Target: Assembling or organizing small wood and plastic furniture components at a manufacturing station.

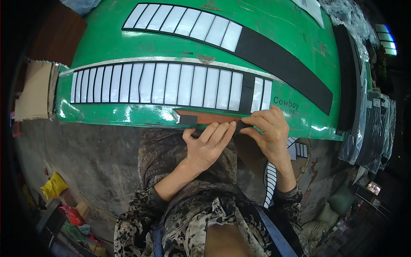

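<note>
At the near edge of the green table lies a flat reddish-brown strip [216,117]. My left hand [205,143] grips this strip, fingertips along its near side and thumb beside a small dark grey rectangular piece [188,120] at its left end. Between the thumb and fingers of my right hand [270,127] is a small black piece [244,124], near the strip's right end; its far part is hidden. Just beyond both hands stretches a long black strip [247,94] covered with a row of white rectangles [160,83], with one bare black gap toward the right.
A second black strip [284,64], white-panelled on its left part, lies farther back on the green table [98,43]. Below the right side, a round container [303,165] holds a curling white-and-black strip [270,184]. Plastic-wrapped dark sheets [372,128] hang at right; cardboard [36,92] stands left.
</note>
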`<state>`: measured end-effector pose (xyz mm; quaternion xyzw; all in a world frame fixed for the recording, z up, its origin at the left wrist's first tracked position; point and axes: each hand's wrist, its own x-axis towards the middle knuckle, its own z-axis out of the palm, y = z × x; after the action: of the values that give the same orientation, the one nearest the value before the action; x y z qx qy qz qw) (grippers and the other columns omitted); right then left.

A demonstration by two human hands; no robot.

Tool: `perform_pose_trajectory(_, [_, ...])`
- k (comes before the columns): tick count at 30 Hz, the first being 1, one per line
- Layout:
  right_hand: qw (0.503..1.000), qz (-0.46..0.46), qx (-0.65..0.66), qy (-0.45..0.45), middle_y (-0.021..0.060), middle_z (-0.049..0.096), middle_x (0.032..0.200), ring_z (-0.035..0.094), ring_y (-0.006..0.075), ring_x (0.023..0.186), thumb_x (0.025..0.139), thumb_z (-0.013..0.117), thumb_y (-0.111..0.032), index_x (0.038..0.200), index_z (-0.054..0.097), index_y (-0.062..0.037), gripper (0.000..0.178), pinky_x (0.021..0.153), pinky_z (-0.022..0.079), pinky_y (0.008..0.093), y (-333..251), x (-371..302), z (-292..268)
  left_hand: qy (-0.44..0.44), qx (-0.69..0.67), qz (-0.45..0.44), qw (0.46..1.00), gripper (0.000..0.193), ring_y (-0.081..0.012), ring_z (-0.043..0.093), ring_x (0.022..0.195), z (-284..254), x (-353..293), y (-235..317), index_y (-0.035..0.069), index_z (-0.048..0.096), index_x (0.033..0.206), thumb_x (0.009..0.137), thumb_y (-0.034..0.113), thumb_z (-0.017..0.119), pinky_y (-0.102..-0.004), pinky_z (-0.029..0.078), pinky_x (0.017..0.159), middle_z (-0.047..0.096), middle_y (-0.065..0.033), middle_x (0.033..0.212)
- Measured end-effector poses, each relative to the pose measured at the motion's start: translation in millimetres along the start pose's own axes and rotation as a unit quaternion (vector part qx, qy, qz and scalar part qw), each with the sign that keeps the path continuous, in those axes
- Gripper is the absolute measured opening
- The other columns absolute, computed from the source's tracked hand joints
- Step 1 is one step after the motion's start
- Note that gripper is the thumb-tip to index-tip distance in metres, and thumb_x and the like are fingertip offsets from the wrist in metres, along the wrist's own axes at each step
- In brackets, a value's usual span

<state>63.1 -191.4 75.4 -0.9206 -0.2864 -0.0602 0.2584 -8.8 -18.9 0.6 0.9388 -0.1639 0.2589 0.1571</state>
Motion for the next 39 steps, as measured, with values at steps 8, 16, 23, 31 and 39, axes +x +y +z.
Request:
perform_pose_trajectory(8, [1.000, 0.017, 0.017, 0.002, 0.0046, 0.061, 0.080, 0.056, 0.0241, 0.076, 0.057, 0.080, -0.012, 0.085, 0.068, -0.0083, 0.030, 0.080, 0.043, 0.0401, -2.1, -0.3, -1.1, 0.000, 0.002, 0.003, 1.000, 0.045, -0.0119, 0.043, 0.107, -1.0, 1.4, 0.2, 0.020, 0.064, 0.116, 0.072, 0.013, 0.063, -0.0434, 0.027, 0.087, 0.048, 0.0055, 0.113])
perform_pose_trajectory(16, [1.000, 0.003, 0.000, -0.004, 0.0024, 0.061, 0.082, 0.055, 0.0218, 0.077, 0.058, 0.079, -0.017, 0.087, 0.068, -0.0094, 0.032, 0.080, 0.043, 0.0386, -0.3, -2.6, 0.5, 0.002, 0.001, 0.002, 1.000, 0.044, -0.0119, 0.043, 0.107, -1.1, 0.3, 1.4, 0.020, 0.065, 0.116, 0.072, 0.013, 0.063, -0.0429, 0.026, 0.088, 0.050, 0.0052, 0.111])
perform_pose_trajectory(23, [0.999, 0.026, 0.033, 0.034, 0.0085, 0.060, 0.104, 0.054, 0.0267, 0.092, 0.055, 0.077, -0.030, 0.112, 0.063, -0.0077, 0.063, 0.083, 0.042, 0.0399, 4.1, -6.9, -22.9, -0.001, 0.005, 0.014, 1.000, 0.040, -0.0129, 0.044, 0.106, -6.4, 6.6, 0.5, 0.015, 0.065, 0.114, 0.075, 0.009, 0.061, -0.0405, 0.025, 0.089, 0.052, 0.0040, 0.110])
perform_pose_trajectory(31, [0.937, 0.203, 0.263, 0.110, 0.0124, 0.064, 0.108, 0.063, 0.0207, 0.089, 0.071, 0.075, -0.006, 0.115, 0.061, -0.0018, 0.047, 0.076, 0.051, 0.0315, 4.7, -52.6, 17.0, -0.013, 0.011, 0.022, 1.000, 0.045, -0.0158, 0.050, 0.103, -17.5, 21.9, 4.4, 0.013, 0.061, 0.118, 0.074, 0.005, 0.063, -0.0372, 0.023, 0.080, 0.055, 0.0009, 0.108])
perform_pose_trajectory(39, [0.890, 0.230, 0.360, 0.161, 0.0094, 0.067, 0.099, 0.064, 0.0162, 0.083, 0.076, 0.072, -0.006, 0.106, 0.066, -0.0017, 0.031, 0.070, 0.051, 0.0277, 7.3, -50.8, 50.8, -0.032, 0.063, 0.038, 0.997, 0.050, -0.0171, 0.050, 0.103, -22.3, 27.4, 9.5, 0.023, 0.060, 0.121, 0.075, 0.005, 0.063, -0.0400, 0.023, 0.079, 0.053, -0.0005, 0.106])
